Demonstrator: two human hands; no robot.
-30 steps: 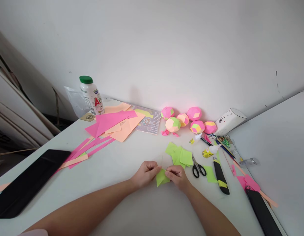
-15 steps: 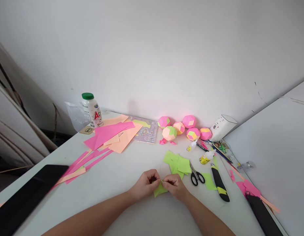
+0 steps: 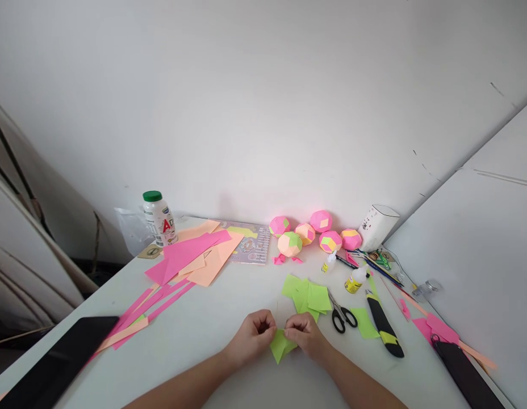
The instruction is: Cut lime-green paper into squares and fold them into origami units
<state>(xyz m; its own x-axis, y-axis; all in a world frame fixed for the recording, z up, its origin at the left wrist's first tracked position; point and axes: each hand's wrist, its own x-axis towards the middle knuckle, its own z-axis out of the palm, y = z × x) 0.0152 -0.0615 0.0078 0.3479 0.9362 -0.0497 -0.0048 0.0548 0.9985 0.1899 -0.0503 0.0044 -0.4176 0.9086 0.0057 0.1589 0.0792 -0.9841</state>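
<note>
A small piece of green paper (image 3: 279,346) is pinched between my two hands above the near part of the white table; it shows a crease and a corner pointing down. My left hand (image 3: 254,335) grips its upper left edge between thumb and fingers. On the other side, my right hand (image 3: 306,335) is closed on the paper's right part, hiding some of it. Just beyond the hands lies a loose pile of green paper squares (image 3: 306,292). Black-handled scissors (image 3: 343,318) rest to the right of that pile, beside another green square (image 3: 364,324).
A black and yellow utility knife (image 3: 383,325) and two glue bottles (image 3: 355,280) stand or lie at right. Several folded paper balls (image 3: 289,244) sit along the wall. Pink and peach sheets (image 3: 216,258), a green-capped bottle (image 3: 159,218) and a black tablet (image 3: 61,363) occupy the left.
The camera view has tilted up, so the table things sit lower in the picture. Between my hands the green paper has turned, its corner now hanging lower.
</note>
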